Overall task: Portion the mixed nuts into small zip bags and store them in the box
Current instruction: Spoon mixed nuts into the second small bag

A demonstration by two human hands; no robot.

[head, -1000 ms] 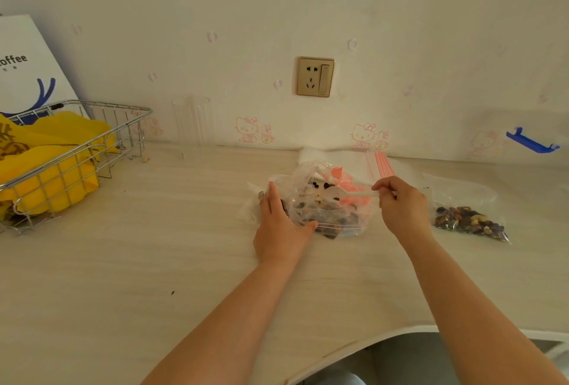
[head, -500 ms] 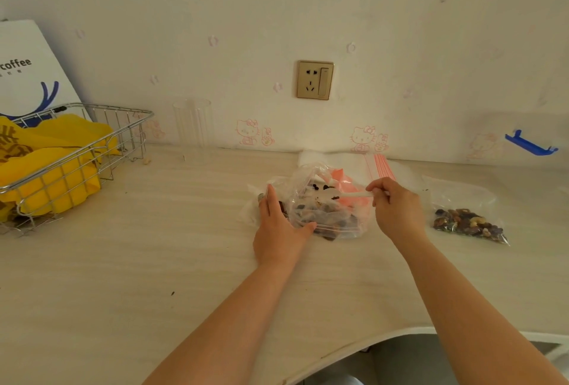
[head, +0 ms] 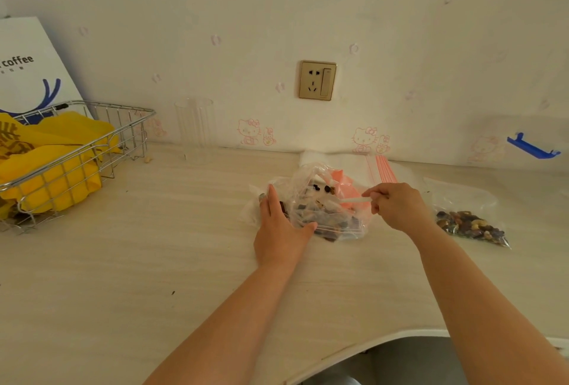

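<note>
Left hand (head: 281, 232), fingers straight, presses the crumpled clear plastic bag of mixed nuts (head: 323, 209); right hand (head: 397, 206) pinches a white plastic spoon (head: 354, 200) inside it on the pale wooden table (head: 123, 277).

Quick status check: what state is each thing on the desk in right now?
Nut bag: open, steadied by left hand.
Spoon: pinched by right hand, bowl inside the bag.
Small zip bag: holds nuts, lying flat.
Glass: upright, empty.
Wire basket: holds yellow bags.
</note>
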